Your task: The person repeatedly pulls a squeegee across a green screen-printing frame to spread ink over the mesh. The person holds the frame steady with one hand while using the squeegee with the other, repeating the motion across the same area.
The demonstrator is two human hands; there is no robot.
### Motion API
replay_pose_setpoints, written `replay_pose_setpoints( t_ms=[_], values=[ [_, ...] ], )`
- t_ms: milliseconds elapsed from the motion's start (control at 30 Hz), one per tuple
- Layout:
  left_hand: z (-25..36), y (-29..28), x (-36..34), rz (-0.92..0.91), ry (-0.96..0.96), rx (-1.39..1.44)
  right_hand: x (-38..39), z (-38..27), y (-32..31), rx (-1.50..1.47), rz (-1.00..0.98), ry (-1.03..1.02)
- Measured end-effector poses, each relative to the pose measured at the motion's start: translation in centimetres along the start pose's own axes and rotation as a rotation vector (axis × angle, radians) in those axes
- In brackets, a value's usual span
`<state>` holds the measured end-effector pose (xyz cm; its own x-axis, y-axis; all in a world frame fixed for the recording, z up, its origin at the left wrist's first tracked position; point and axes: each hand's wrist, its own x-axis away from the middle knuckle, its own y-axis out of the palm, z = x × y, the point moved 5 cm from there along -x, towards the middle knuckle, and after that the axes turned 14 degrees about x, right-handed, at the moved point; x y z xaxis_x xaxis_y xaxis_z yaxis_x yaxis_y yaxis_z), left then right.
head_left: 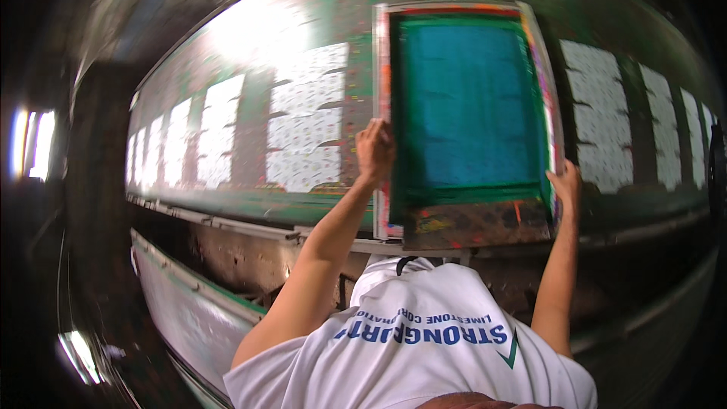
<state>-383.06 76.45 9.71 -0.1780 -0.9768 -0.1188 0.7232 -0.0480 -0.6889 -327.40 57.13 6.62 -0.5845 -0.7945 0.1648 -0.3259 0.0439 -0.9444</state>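
A screen printing frame (382, 68) with a blue-green mesh (469, 106) is in front of me over the long table. Its rails are smeared with red, orange and pink ink. My left hand (375, 150) is closed around the left rail, a little below its middle. On the opposite side, my right hand (566, 182) grips the right rail lower down, with its thumb at the inner edge. The fingers beneath the rails are partly hidden. A dark, ink-stained strip (477, 225) runs along the frame's near end.
Printed white fabric panels (307, 121) lie in a row on the long green, ink-stained table (254, 136) left of the frame. More white panels (598, 113) lie to its right. A metal rail (219, 223) follows the near edge. Behind me at left stands another pale surface (189, 299).
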Motion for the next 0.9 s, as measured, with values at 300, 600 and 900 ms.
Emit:
replay_pose_setpoints(
  t_ms=[300, 600, 900],
  values=[
    [2.3, -2.6, 0.2, 0.155, -0.040, 0.088, -1.7, 1.1, -0.7, -0.040, -0.016, -0.059],
    [-4.7, -15.7, -7.2, 0.240, 0.082, 0.170, 3.8, -11.9, -2.8, -0.174, 0.094, -0.200],
    [-22.7, -35.5, -11.4, 0.322, 0.443, 0.175, 13.8, -35.7, 3.0, -0.336, 0.132, -0.187]
  ],
)
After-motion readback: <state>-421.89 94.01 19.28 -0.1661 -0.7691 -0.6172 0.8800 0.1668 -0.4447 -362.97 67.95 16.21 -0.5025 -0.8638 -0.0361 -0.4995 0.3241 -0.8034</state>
